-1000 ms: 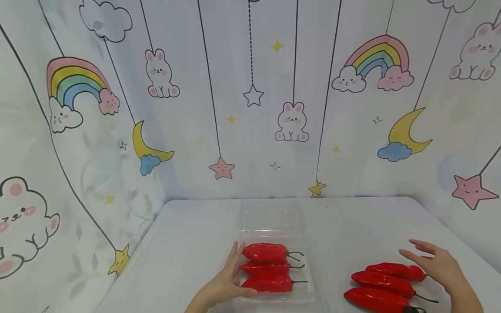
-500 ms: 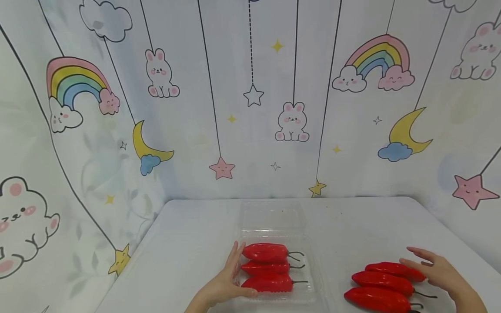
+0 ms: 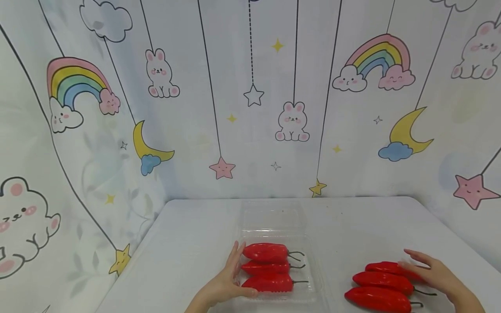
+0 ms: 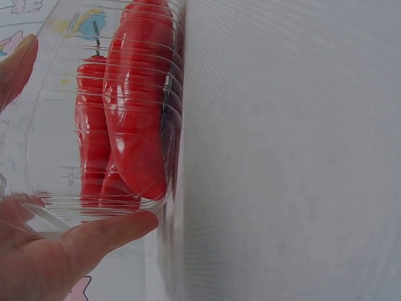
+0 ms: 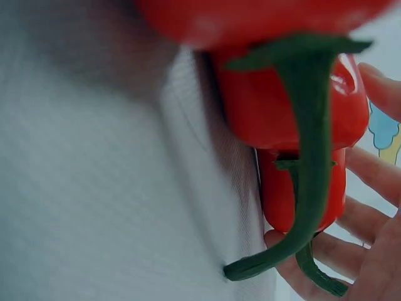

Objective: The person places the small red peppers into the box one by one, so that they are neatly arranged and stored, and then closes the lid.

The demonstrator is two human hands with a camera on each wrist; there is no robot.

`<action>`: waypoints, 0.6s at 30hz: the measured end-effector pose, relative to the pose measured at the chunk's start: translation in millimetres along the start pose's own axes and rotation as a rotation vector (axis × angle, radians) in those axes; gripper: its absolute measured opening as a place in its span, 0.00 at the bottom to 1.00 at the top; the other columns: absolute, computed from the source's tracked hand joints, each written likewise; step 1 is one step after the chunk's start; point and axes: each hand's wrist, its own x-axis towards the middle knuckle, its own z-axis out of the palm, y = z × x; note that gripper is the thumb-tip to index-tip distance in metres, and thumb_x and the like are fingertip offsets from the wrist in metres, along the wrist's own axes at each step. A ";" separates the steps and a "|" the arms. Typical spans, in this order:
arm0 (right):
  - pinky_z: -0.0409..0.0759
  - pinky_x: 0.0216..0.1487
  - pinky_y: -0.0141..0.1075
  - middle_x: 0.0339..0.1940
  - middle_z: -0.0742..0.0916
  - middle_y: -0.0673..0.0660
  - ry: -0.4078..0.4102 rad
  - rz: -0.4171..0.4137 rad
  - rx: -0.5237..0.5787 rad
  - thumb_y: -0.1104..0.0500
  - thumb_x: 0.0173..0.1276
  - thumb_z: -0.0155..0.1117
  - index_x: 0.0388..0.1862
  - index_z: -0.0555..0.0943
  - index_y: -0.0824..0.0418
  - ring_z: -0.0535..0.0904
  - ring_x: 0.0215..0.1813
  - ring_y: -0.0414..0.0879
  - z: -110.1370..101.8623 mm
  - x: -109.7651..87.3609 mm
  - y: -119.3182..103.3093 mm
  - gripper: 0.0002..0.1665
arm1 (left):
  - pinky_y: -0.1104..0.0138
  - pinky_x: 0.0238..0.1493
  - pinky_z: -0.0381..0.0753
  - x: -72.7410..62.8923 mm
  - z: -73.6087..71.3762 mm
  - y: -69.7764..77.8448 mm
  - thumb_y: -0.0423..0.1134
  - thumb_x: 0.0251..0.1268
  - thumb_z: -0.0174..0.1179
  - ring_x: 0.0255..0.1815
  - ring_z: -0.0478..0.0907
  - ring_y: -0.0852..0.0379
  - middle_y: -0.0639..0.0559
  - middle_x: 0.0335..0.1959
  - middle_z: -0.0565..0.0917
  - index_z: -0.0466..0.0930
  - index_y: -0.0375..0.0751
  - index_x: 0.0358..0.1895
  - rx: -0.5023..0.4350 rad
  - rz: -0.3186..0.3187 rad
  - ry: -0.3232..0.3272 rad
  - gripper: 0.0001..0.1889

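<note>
In the head view my left hand (image 3: pixel 223 282) braces the left side of a clear plastic clamshell box (image 3: pixel 315 278), thumb at the front corner and fingers towards the back. Three red peppers with green stems lie in the box, among them a rear one (image 3: pixel 266 251) and a front one (image 3: pixel 274 283). My right hand (image 3: pixel 436 271) reaches over the rearmost pepper (image 3: pixel 381 267) of three loose ones at the right, hiding its stem end. In the right wrist view its spread fingers (image 5: pixel 376 175) lie beside that pepper (image 5: pixel 294 194); a firm grip does not show.
The box's lid (image 3: pixel 272 217) lies folded back, away from me. Two more loose peppers, a middle one (image 3: pixel 383 281) and a front one (image 3: pixel 377 300), lie close by my right hand on the white table (image 3: pixel 188 243). A patterned curtain (image 3: pixel 250 143) hangs behind.
My right hand has come down and slightly inward over the rearmost loose pepper, covering more of it. The loose peppers' stems have shifted a little. My left hand stays at the box.
</note>
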 end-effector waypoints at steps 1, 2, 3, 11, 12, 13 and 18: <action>0.77 0.42 0.56 0.60 0.61 0.82 -0.001 -0.001 0.001 0.40 0.65 0.52 0.65 0.51 0.78 0.63 0.55 0.76 -0.1 -0.2 0.0 0.49 | 0.48 0.47 0.76 0.0 0.0 -0.2 0.41 0.40 0.73 0.67 0.46 0.31 0.41 0.72 0.36 0.37 0.53 0.73 -0.001 0.000 0.000 0.59; 0.78 0.42 0.55 0.60 0.61 0.82 -0.005 -0.004 0.007 0.40 0.65 0.52 0.65 0.51 0.78 0.64 0.55 0.75 -0.4 -0.6 -0.1 0.49 | 0.48 0.47 0.76 0.0 0.0 -0.3 0.41 0.40 0.73 0.67 0.46 0.31 0.41 0.72 0.36 0.37 0.53 0.73 -0.001 0.001 0.000 0.59; 0.78 0.42 0.54 0.59 0.62 0.82 -0.006 -0.007 0.013 0.41 0.65 0.52 0.64 0.51 0.79 0.66 0.54 0.74 -0.6 -1.0 -0.1 0.49 | 0.48 0.47 0.76 0.0 0.1 -0.4 0.41 0.40 0.73 0.67 0.46 0.31 0.41 0.72 0.36 0.37 0.53 0.73 0.000 0.001 0.001 0.59; 0.81 0.41 0.48 0.57 0.67 0.81 -0.004 -0.009 0.098 0.44 0.66 0.54 0.64 0.50 0.79 0.77 0.47 0.61 -0.4 -1.2 -2.2 0.47 | 0.48 0.49 0.75 0.6 0.1 -0.4 0.42 0.40 0.73 0.67 0.47 0.32 0.41 0.72 0.36 0.37 0.54 0.73 0.008 0.000 0.005 0.59; 0.81 0.41 0.48 0.57 0.67 0.81 -0.004 -0.012 0.105 0.44 0.66 0.54 0.64 0.50 0.79 0.77 0.46 0.60 -0.5 -1.3 -2.5 0.47 | 0.48 0.49 0.75 0.7 0.0 -0.3 0.42 0.40 0.73 0.67 0.47 0.32 0.42 0.72 0.36 0.37 0.54 0.73 0.010 -0.002 0.006 0.59; 0.81 0.41 0.47 0.56 0.67 0.81 -0.001 -0.012 0.108 0.45 0.66 0.54 0.64 0.50 0.79 0.77 0.46 0.59 -0.6 -1.4 -2.9 0.47 | 0.48 0.49 0.75 0.8 0.0 -0.1 0.42 0.40 0.73 0.67 0.46 0.32 0.42 0.72 0.36 0.37 0.54 0.73 0.012 -0.002 0.006 0.59; 0.81 0.41 0.47 0.54 0.70 0.80 0.018 -0.014 0.112 0.45 0.66 0.54 0.64 0.52 0.79 0.78 0.45 0.59 -0.6 -1.7 -2.9 0.45 | 0.48 0.50 0.74 1.3 -0.1 0.8 0.43 0.39 0.73 0.67 0.46 0.32 0.42 0.72 0.36 0.37 0.55 0.73 0.021 0.000 0.010 0.60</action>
